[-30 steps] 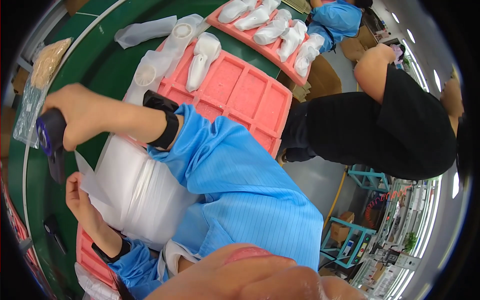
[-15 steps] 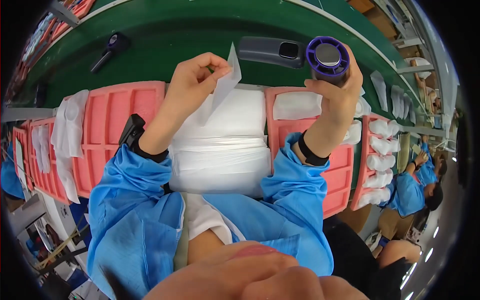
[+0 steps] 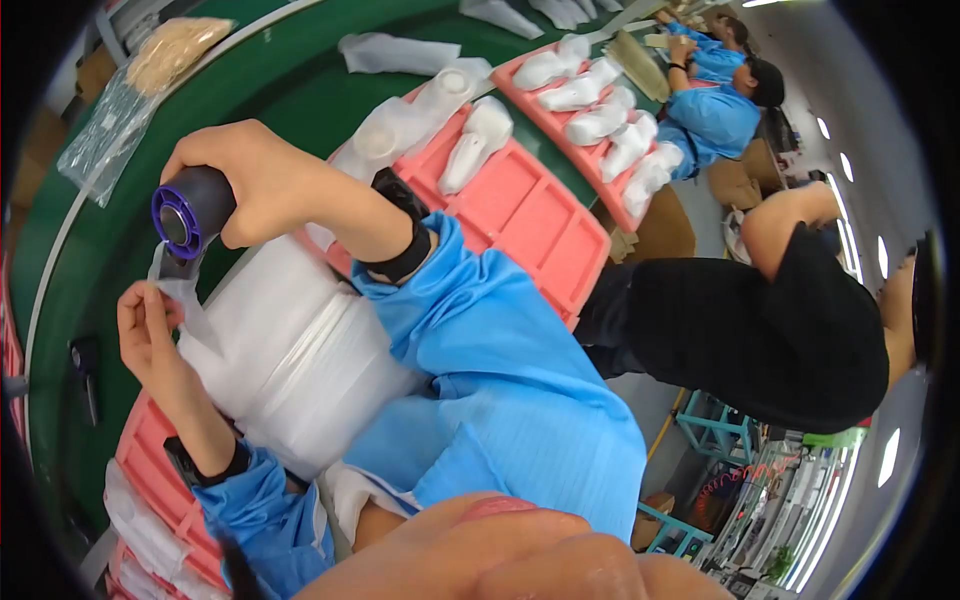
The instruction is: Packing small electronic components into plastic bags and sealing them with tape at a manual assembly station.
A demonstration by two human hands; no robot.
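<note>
My right hand [image 3: 255,175] is wrapped round the dark body of a hair dryer [image 3: 208,198], whose purple-ringed end with a silver centre faces away from me. Below it, my left hand [image 3: 155,335] pinches the edge of a thin white foam sleeve [image 3: 192,305] between thumb and fingers. The sleeve's upper edge meets the dryer's grey lower part; how far that part is inside it, I cannot tell. Under both hands lies a thick stack of white foam sleeves [image 3: 320,370], right in front of my body.
Pink compartment trays [image 3: 530,235] flank the stack; one [image 3: 630,205] holds several white-wrapped items. Another dark hair dryer [image 3: 88,375] lies on the green bench [image 3: 60,290]. A clear plastic bag [image 3: 110,135] is at the far edge. Other people in blue [image 3: 705,120] work at upper right.
My view has swung to the right. The dryer and the foam sleeve, apart before, are now brought together, with the dryer's lower part at the sleeve's edge.
</note>
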